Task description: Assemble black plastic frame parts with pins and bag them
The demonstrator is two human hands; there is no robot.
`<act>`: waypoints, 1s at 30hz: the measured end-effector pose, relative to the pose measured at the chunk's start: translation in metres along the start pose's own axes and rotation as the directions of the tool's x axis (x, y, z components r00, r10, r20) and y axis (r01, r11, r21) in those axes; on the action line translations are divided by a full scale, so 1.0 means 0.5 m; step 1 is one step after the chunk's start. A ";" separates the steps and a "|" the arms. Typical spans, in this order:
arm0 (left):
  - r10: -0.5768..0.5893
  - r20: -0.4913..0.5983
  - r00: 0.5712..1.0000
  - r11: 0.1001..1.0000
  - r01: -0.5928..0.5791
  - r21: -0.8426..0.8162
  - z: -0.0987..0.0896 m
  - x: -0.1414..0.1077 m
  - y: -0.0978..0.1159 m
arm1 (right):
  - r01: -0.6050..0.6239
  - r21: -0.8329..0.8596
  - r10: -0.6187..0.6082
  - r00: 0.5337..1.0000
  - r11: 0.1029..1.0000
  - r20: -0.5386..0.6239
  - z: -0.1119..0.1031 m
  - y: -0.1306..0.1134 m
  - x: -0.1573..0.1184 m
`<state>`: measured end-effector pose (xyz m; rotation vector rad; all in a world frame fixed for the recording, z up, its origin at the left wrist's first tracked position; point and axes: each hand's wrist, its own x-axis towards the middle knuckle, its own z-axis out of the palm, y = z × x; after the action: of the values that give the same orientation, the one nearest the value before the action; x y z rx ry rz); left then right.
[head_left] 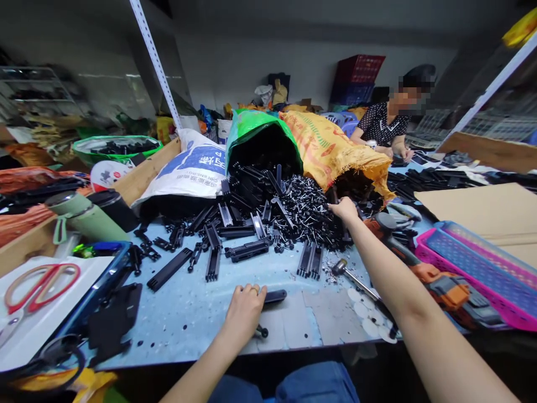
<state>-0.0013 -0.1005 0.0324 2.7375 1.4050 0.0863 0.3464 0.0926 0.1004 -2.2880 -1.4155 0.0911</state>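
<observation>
My left hand (247, 308) is closed round a black plastic part (274, 296) near the table's front edge; one rounded end sticks out to the right, and a small black knob (262, 332) shows below the fingers. My right arm reaches forward, and my right hand (344, 210) is at the right side of a heap of small black pieces with metal pins (308, 204), before the mouth of an orange sack (325, 145). Its fingertips look pressed together; whatever they hold is too small to tell. Long black channel parts (310, 260) lie between the hands.
A hammer (356, 282) and an orange power drill (444, 288) lie at the right, beside a pink basket (482, 280). Red-handled scissors (42, 288) and a green flask (90, 215) are at the left. Green and white sacks stand behind. Another person (386, 123) works at the back right.
</observation>
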 end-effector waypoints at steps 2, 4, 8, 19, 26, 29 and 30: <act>-0.002 0.011 1.000 0.997 0.003 -0.071 0.006 0.001 0.003 | 0.061 0.009 -0.061 0.998 0.998 -0.006 0.001 0.006 -0.046; 0.034 0.019 0.999 0.987 -0.030 -0.159 0.013 0.009 0.004 | 0.222 0.046 -0.225 0.972 0.974 0.073 0.001 0.013 -0.128; 0.072 0.044 0.996 0.959 -0.057 -0.278 0.020 0.025 0.003 | 0.640 0.222 -0.659 0.601 0.736 0.452 -0.003 0.034 -0.347; 0.048 0.031 0.998 0.940 -0.034 -0.341 -0.003 0.034 0.037 | 0.872 -0.050 -0.743 0.444 0.487 0.500 0.024 0.033 -0.514; 0.096 -0.093 0.991 0.927 -0.123 -0.354 0.019 0.024 0.028 | 0.886 -0.125 -0.787 0.455 0.446 0.417 -0.011 0.011 -0.530; 0.112 -0.122 0.986 0.924 -0.148 -0.353 0.028 0.019 0.028 | 0.891 -0.121 -0.790 0.445 0.437 0.422 -0.021 0.001 -0.522; 0.116 -0.122 0.986 0.923 -0.153 -0.354 0.029 0.017 0.028 | 0.894 -0.113 -0.792 0.438 0.434 0.426 -0.022 -0.002 -0.518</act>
<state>0.0161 -0.1021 0.0192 2.5414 1.0860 0.4480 0.2265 -0.1347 0.0657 -1.4607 -2.8092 -0.1245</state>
